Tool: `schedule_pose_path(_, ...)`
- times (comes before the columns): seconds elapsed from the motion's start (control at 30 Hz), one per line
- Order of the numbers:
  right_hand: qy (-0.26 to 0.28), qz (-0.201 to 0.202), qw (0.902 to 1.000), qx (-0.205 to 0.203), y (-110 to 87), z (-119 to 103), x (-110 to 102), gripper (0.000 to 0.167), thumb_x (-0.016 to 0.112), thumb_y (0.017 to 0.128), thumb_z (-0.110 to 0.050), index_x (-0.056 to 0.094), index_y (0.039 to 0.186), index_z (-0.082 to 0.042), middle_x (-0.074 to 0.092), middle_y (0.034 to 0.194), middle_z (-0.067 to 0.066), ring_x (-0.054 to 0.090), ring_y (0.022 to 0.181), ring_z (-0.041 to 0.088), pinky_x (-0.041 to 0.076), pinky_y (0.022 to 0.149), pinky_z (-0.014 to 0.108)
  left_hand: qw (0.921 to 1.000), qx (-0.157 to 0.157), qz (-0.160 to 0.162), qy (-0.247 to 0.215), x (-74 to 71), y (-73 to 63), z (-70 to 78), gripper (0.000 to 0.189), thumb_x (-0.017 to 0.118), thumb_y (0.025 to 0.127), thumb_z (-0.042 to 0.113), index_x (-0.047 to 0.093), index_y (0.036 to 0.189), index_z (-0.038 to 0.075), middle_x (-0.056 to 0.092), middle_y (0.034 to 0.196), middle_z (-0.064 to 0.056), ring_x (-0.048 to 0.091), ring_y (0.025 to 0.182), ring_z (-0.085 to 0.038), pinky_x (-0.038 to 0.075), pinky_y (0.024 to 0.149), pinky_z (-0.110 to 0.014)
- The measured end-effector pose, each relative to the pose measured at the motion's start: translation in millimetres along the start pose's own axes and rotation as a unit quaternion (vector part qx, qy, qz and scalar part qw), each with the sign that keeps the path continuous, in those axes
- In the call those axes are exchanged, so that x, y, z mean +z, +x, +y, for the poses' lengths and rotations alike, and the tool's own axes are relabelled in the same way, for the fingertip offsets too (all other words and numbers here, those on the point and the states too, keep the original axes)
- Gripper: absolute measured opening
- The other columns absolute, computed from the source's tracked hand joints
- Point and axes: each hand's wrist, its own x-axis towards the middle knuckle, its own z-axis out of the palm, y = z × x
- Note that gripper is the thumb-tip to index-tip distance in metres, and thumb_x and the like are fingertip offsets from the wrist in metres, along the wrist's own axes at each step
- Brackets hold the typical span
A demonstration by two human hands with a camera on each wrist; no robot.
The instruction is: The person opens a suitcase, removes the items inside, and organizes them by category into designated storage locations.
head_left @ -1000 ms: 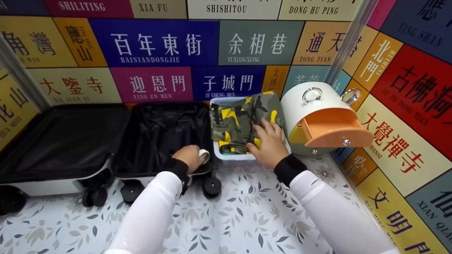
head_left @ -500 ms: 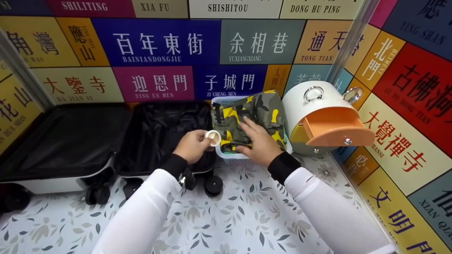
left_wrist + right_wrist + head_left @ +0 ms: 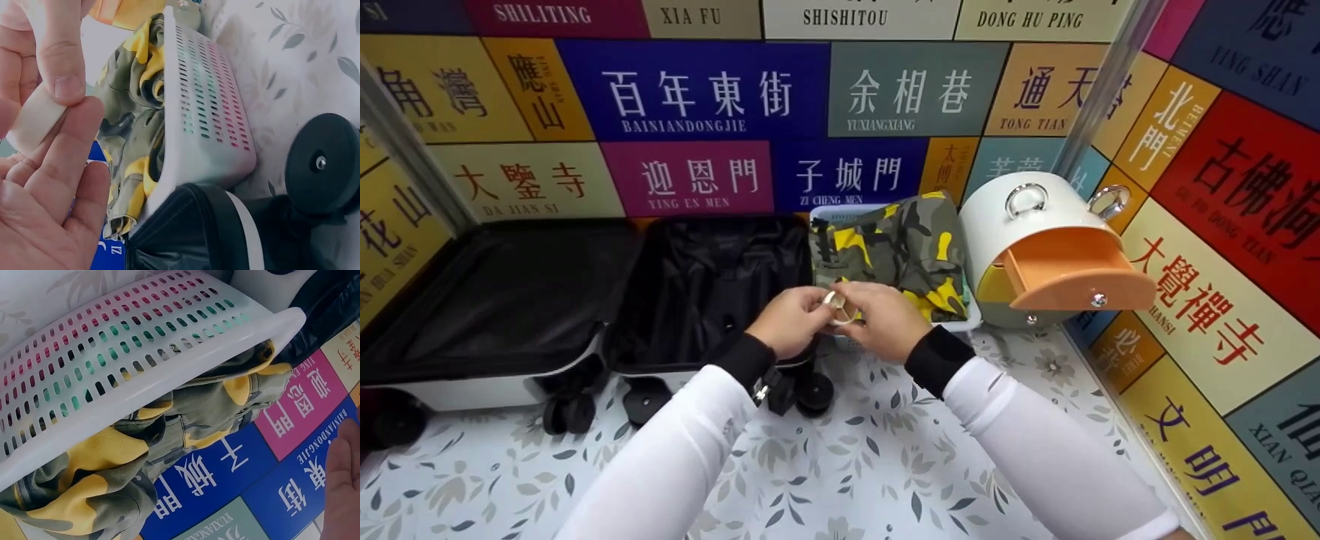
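My left hand pinches a small white roll of tape between thumb and fingers. Across from it, my right hand holds the other side of the roll with curled fingers, so both hands meet at the front edge of a basket. Camouflage clothing in grey, green and yellow lies folded in the white perforated basket, just behind the hands. Only a bit of the right hand shows at the edge of the right wrist view.
An open black-lined suitcase lies to the left, its wheels at the front. On the right stands a white round-topped box with an orange drawer pulled out. Lettered walls enclose the back and right.
The left hand has lifted the tape roll out of the suitcase and moved right. The right hand has left the clothing and come over to grip the roll too.
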Motion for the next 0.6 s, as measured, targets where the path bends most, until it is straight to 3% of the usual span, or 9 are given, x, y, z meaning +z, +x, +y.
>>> schedule_pose_path(0.13, 0.017, -0.01, 0.9998, 0.001, -0.5, 2, -1, 0.052, 0.079, 0.097, -0.019, 0.064, 0.143, 0.0, 0.069, 0.14, 0.019, 0.069, 0.124, 0.035, 0.056, 0.109, 0.046, 1.0, 0.004, -0.003, 0.005, -1.4, -2.2, -2.9, 0.03, 0.057, 0.11, 0.025, 0.077, 0.119, 0.004, 0.08, 0.111, -0.009, 0.074, 0.098, -0.016, 0.06, 0.092, -0.032)
schedule_pose_path(0.23, 0.029, -0.005, 0.9992, 0.026, -1.8, 6, -7, 0.052, 0.079, 0.097, -0.02, 0.063, 0.143, 0.0, 0.067, 0.138, 0.019, 0.07, 0.117, 0.033, 0.058, 0.103, 0.044, 0.9981, 0.006, 0.015, 0.06, -6.0, -5.2, -4.0, 0.042, 0.057, 0.11, 0.039, 0.071, 0.135, 0.008, 0.077, 0.125, -0.009, 0.073, 0.113, -0.022, 0.057, 0.102, -0.041)
schedule_pose_path(0.33, 0.029, 0.001, 0.9981, 0.055, -4.1, 14, -19, 0.057, 0.08, 0.096, -0.022, 0.062, 0.144, 0.001, 0.065, 0.136, 0.02, 0.07, 0.114, 0.033, 0.059, 0.102, 0.044, 0.9917, -0.007, 0.029, 0.125, -13.8, -8.5, -7.9, 0.061, 0.056, 0.108, 0.051, 0.057, 0.153, 0.009, 0.065, 0.149, -0.012, 0.063, 0.137, -0.028, 0.048, 0.118, -0.047)
schedule_pose_path(0.43, 0.019, 0.0, 0.9963, 0.084, -7.2, 26, -35, 0.064, 0.081, 0.095, -0.024, 0.058, 0.15, 0.001, 0.066, 0.136, 0.02, 0.07, 0.114, 0.034, 0.057, 0.104, 0.047, 0.9828, -0.03, 0.036, 0.179, -24.4, -12.4, -16.2, 0.076, 0.055, 0.105, 0.06, 0.044, 0.163, 0.012, 0.05, 0.165, -0.012, 0.049, 0.151, -0.032, 0.038, 0.126, -0.049)
schedule_pose_path(0.6, -0.004, 0.008, 0.9914, 0.13, -15.8, 52, -65, 0.067, 0.078, 0.097, -0.026, 0.053, 0.155, -0.005, 0.064, 0.141, 0.022, 0.064, 0.124, 0.041, 0.051, 0.112, 0.053, 0.9666, -0.052, 0.052, 0.246, -43.4, -19.5, -35.3, 0.084, 0.055, 0.103, 0.063, 0.036, 0.167, 0.012, 0.037, 0.172, -0.014, 0.032, 0.16, -0.039, 0.026, 0.132, -0.056)
